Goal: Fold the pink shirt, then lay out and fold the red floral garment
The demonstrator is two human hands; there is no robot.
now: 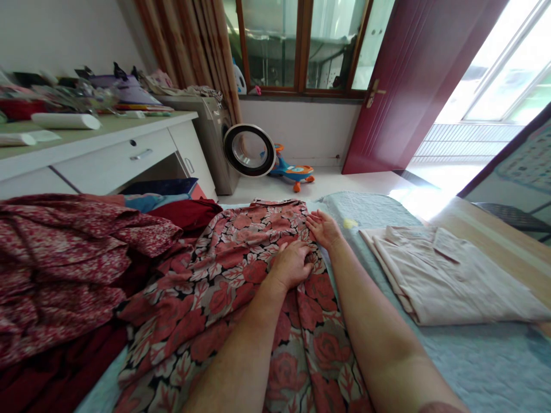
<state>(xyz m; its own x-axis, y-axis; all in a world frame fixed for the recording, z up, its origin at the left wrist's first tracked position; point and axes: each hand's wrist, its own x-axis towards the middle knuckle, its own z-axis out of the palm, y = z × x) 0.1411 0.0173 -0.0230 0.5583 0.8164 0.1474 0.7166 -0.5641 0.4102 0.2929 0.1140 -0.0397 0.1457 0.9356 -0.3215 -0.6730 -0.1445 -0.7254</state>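
A floral garment [241,281] in red, grey and black lies spread over the light blue bedding [465,361], its collar end at the far side. My left hand [291,264] rests on the upper part of this garment, fingers bent a little and apart, pointing right. Beyond it and to the right, my right hand [323,228] touches the garment's right edge near the collar, its fingers extended. Neither hand shows anything lifted in it. The cloth under both palms is hidden.
Red patterned clothes [64,258] are heaped at left. A folded beige shirt [469,275] lies at right. Beyond the bed are a cluttered desk [116,155], a washing machine with its round door [249,150] open, a blue and orange ride-on toy [293,171] and a red door [413,74].
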